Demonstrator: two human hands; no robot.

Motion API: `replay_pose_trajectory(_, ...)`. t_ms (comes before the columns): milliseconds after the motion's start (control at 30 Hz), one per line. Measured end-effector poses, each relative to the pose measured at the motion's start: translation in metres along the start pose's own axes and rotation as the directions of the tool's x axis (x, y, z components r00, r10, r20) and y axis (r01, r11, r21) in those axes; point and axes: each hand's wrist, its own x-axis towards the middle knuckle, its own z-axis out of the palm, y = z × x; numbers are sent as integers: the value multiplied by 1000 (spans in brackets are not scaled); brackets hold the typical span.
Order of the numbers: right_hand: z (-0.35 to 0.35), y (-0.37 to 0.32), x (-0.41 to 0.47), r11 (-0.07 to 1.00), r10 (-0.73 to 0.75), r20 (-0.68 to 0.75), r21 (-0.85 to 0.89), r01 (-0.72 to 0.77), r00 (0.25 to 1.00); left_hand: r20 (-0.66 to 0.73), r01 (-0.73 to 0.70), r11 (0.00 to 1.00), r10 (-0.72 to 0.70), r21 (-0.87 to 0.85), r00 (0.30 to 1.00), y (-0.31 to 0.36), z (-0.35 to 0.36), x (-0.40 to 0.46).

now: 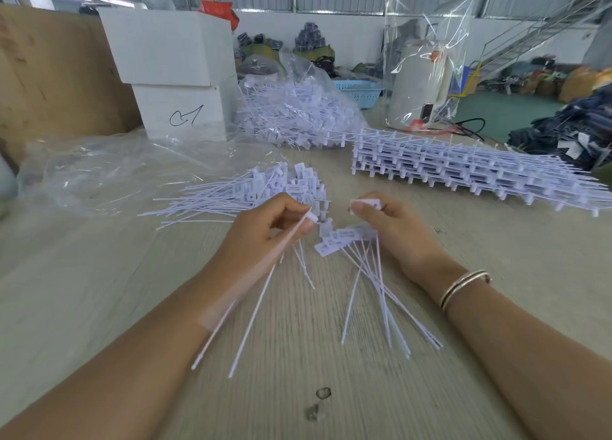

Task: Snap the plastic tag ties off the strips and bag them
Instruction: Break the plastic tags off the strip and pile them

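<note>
A person is sitting at a pale wooden table (99, 290), both forearms reaching forward. The left hand (265, 231) is pinching a loose tag tie (251, 307) near its head, the thin tail trailing back toward the person. The right hand (387, 227) is gripping the flat heads of a small strip of ties (344, 241), whose tails are fanning down between the two wrists. A bracelet (463, 287) is circling the right wrist.

Just beyond the left hand, a pile of separated ties (258, 188) is lying loose on the table, not yet bagged. Left of that pile, an empty clear bag (99, 171) is lying flat. Beyond the right hand, a stack of unbroken strips (463, 171) is waiting. Farther back, past both hands, a filled bag of ties (291, 111) is slumping beside two white boxes (172, 72).

Judging by this, the work is partway through: one bag looks full, a heap is awaiting bagging, and many strips remain.
</note>
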Motion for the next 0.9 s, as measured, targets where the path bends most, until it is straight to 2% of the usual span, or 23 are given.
replay_pose_trajectory(67, 6, 3, 2, 923, -44, 26, -381, 50, 999, -15, -42, 993, 43, 108, 999, -2, 1, 0)
replay_pose_trajectory(133, 11, 2, 1, 825, -62, 16, -562, 60, 998, -12, -79, 963, 85, 258, 996, -2, 1, 0)
replay_pose_trajectory(233, 11, -1, -1, 851, -107, -51, -522, 65, 993, 3, -124, 905, 134, 407, 991, 2, 1, 0)
replay_pose_trajectory(300, 14, -2, -5, 856, -199, -69, -497, 139, 978, 42, -161, 858, 161, 487, 986, 5, 4, -1)
replay_pose_trajectory(367, 20, -3, -8, 808, -243, 1, -554, 203, 970, 71, -186, 841, 174, 508, 982, 7, 10, -1)
replay_pose_trajectory(467, 25, -2, -10, 724, -223, 134, -641, 256, 966, 65, -200, 852, 192, 484, 979, 10, 17, -1)
replay_pose_trajectory(533, 22, 0, -8, 753, -218, 162, -600, 271, 962, 69, -221, 852, 215, 474, 974, 10, 17, -1)
replay_pose_trajectory(567, 20, 0, -6, 809, -207, 149, -530, 255, 967, 80, -231, 846, 221, 480, 972, 10, 16, -1)
replay_pose_trajectory(633, 15, 0, -1, 945, -158, 90, -275, 177, 983, 77, -221, 840, 211, 495, 974, 8, 12, -1)
replay_pose_trajectory(700, 10, 1, 1, 992, -106, 26, -65, 108, 994, 56, -182, 855, 177, 486, 983, 4, 7, -1)
replay_pose_trajectory(767, 9, 3, 2, 996, -84, 10, -26, 84, 996, 77, -168, 845, 150, 507, 986, 1, 4, 0)
replay_pose_trajectory(900, 8, 5, 1, 991, -116, 81, -58, 121, 990, 96, -207, 810, 185, 548, 978, 2, 6, 0)
